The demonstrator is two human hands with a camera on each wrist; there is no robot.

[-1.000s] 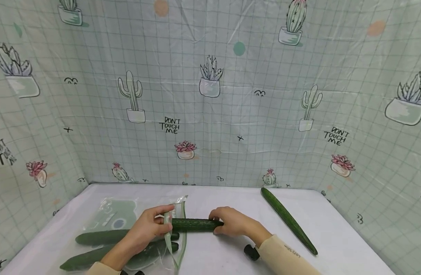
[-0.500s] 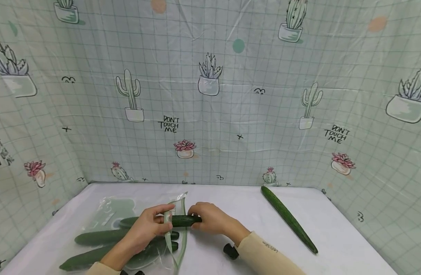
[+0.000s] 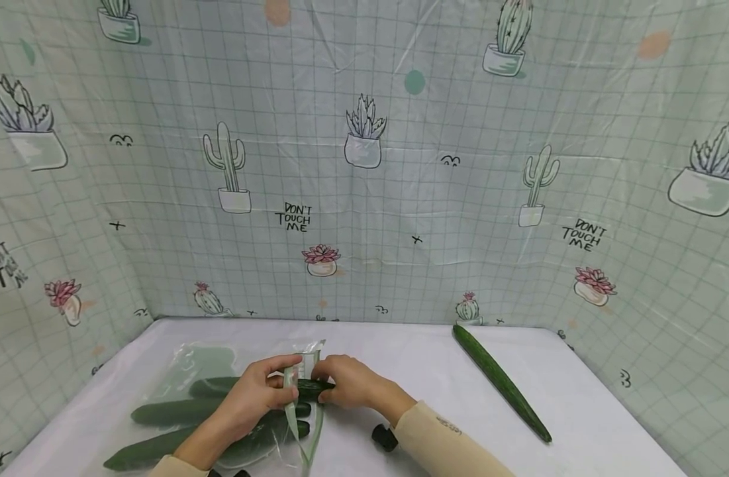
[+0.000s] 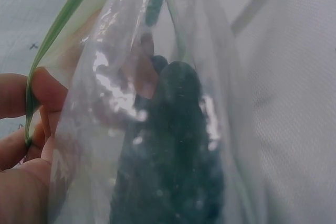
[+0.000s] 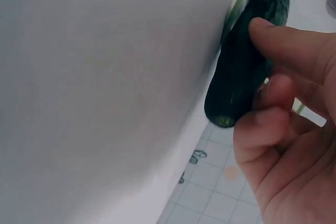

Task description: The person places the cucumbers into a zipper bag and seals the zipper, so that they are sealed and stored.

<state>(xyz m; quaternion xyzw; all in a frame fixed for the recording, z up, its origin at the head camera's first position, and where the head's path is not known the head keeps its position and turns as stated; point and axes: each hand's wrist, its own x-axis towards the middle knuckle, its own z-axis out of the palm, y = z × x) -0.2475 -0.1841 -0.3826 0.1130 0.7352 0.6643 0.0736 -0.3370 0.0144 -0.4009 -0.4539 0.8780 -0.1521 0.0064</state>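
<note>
My left hand (image 3: 252,397) pinches the green-edged mouth of a clear zip bag (image 3: 206,361) lying at the left of the table. A dark green cucumber (image 3: 308,389) lies partway through that mouth, its far part showing inside the plastic. My right hand (image 3: 353,384) grips the end still outside, thumb on one side and fingers on the other; the right wrist view shows this blunt cucumber end (image 5: 231,82) up close. Two more cucumbers, one upper (image 3: 173,412) and one lower (image 3: 146,447), lie inside the bag, partly behind my left forearm.
Another cucumber (image 3: 501,384) lies slantwise on the right of the white-covered table (image 3: 424,371). A curtain (image 3: 364,212) printed with cacti rises behind the table and along its sides. A small black device (image 3: 385,437) sits at my right wrist.
My right hand has moved left, sliding the cucumber deeper into the bag, so a much shorter length shows outside. The left hand stays put at the bag's mouth.
</note>
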